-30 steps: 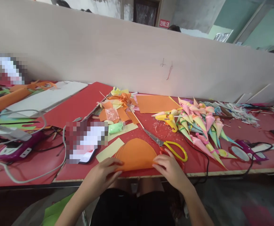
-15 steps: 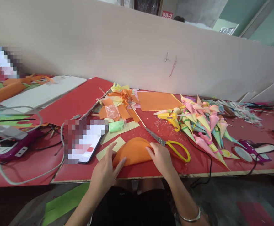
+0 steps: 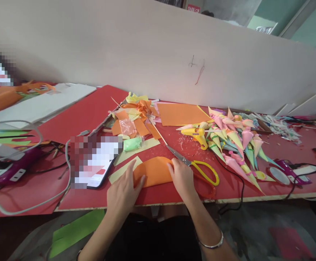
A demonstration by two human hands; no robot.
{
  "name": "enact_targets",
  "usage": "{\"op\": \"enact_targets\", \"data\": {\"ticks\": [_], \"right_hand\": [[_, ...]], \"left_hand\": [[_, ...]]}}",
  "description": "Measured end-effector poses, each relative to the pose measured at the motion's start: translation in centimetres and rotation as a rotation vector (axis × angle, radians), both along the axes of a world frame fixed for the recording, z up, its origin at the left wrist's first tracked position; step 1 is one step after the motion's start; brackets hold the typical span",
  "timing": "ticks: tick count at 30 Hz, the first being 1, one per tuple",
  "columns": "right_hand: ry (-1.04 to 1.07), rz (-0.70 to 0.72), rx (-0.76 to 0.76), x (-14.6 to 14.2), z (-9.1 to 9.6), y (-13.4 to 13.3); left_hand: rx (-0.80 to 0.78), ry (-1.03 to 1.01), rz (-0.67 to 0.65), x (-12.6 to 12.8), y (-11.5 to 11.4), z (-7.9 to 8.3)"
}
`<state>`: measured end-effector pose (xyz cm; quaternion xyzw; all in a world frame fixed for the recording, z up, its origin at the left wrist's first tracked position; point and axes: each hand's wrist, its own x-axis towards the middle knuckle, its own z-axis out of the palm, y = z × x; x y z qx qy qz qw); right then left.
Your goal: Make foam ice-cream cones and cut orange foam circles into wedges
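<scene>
A folded half-round piece of orange paper (image 3: 154,172) lies at the front of the red table between my hands. My left hand (image 3: 123,186) grips its left end, thumb in front and fingers behind. The right end is pinched by my right hand (image 3: 182,179), whose fingers rest along the top edge. Scissors (image 3: 205,172) with a yellow and a red handle lie just beyond my right hand, their blades pointing to the back left. Pale yellow paper strips (image 3: 126,169) lie partly behind my left hand.
A phone (image 3: 99,163) lies on the left near a white cable (image 3: 68,159). Behind the scissors stands a yellow glue gun (image 3: 197,136), beside a heap of pastel paper cones (image 3: 235,141). Orange sheets (image 3: 182,114) lie at the back below a pale partition (image 3: 147,50).
The orange paper now looks flatter and more closely folded, its two layers together. Both hands stay on its ends. The whole view has shifted slightly.
</scene>
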<state>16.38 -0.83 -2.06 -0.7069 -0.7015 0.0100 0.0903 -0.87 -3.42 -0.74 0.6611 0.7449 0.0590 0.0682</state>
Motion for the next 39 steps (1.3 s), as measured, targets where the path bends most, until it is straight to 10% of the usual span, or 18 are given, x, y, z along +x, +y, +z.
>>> {"op": "enact_targets", "data": {"ticks": [20,29,39], "right_hand": [[-0.045,-0.108,-0.055,-0.9,-0.1,0.5],[-0.065,-0.105,-0.036,-1.0,-0.4,0.8],[-0.056,-0.098,-0.03,-0.8,-0.2,0.7]], "left_hand": [[0.201,0.176,-0.222,-1.1,0.1,-1.2],[0.066,0.326,-1.056,0.5,2.4,-0.5],[0.057,0.244,-0.987,-4.7,0.8,-0.9]]}}
